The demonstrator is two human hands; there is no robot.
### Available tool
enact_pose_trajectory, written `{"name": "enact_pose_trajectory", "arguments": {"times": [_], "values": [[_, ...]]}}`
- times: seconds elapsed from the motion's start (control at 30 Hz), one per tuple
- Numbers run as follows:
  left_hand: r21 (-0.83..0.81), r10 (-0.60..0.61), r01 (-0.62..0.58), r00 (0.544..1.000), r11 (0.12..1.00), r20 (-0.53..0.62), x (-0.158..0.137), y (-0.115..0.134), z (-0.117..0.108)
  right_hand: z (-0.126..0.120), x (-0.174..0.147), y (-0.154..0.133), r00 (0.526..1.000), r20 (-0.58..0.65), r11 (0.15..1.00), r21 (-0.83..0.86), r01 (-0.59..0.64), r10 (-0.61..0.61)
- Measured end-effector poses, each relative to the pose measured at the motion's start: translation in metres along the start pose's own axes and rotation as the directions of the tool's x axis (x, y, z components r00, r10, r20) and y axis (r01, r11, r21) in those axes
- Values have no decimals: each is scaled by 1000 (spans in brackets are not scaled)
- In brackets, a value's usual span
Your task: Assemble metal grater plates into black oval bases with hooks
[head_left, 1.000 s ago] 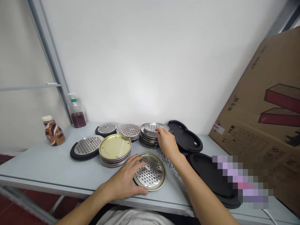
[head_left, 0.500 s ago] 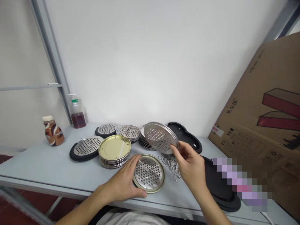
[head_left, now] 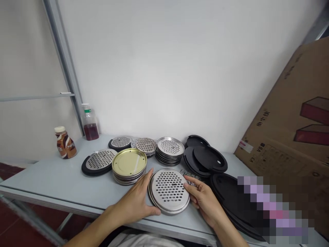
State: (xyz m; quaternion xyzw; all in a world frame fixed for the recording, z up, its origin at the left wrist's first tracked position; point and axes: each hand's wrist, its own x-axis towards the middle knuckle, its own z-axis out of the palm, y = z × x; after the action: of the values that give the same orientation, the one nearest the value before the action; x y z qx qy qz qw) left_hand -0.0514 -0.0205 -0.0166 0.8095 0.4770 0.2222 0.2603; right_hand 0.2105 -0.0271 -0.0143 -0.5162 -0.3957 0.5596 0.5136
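My right hand [head_left: 202,195] pinches the right edge of a round silver grater disc [head_left: 171,190] with rows of slots. This disc lies over a gold-rimmed round plate [head_left: 150,195], most of which it hides. Around the left side of the stacked pair curves my left hand [head_left: 137,197], thumb at the near edge and fingers at the far edge, bracing it on the table. Close to the left fingers stands a stack of round plates [head_left: 130,163] with a gold-coloured top. Small metal rings [head_left: 189,174] lie partly hidden behind my right hand.
Behind stands a stack of silver grater discs [head_left: 170,147]. To the left are black-rimmed grater discs [head_left: 100,160]. Black plastic trays [head_left: 209,157] lie to the right, beside a large cardboard box [head_left: 280,120]. A brown bottle [head_left: 66,144] and a bottle of red liquid [head_left: 90,130] stand far left.
My right hand has brought the tilted disc down and left onto the gold-rimmed plate, with its slotted face now up. My left hand stays at the plate's left edge. The view has shifted slightly.
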Motion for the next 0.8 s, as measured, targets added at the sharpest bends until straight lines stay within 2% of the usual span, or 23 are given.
{"name": "enact_pose_trajectory", "arguments": {"times": [0.07,0.17,0.37,0.43,0.63,0.8], "values": [[-4,9,-9,1000,1000,-4,1,-2,1,0,2,4,1000,2,997,-73,24,-24],[-7,22,-22,1000,1000,-10,1,-4,3,-1,1,6,995,-6,958,-272,91,-97],[-2,46,-46,999,999,-21,0,-9,3,-7,-6,7,947,61,749,-597,287,-314],[-26,44,-44,999,999,-10,0,-10,0,-9,-10,8,940,102,714,-625,315,-325],[-48,35,-34,999,998,12,0,-5,-8,-15,-14,11,944,215,730,-600,329,-249],[-14,46,-46,999,999,16,1,-1,-9,-18,-15,13,931,266,723,-588,363,-250]]}}
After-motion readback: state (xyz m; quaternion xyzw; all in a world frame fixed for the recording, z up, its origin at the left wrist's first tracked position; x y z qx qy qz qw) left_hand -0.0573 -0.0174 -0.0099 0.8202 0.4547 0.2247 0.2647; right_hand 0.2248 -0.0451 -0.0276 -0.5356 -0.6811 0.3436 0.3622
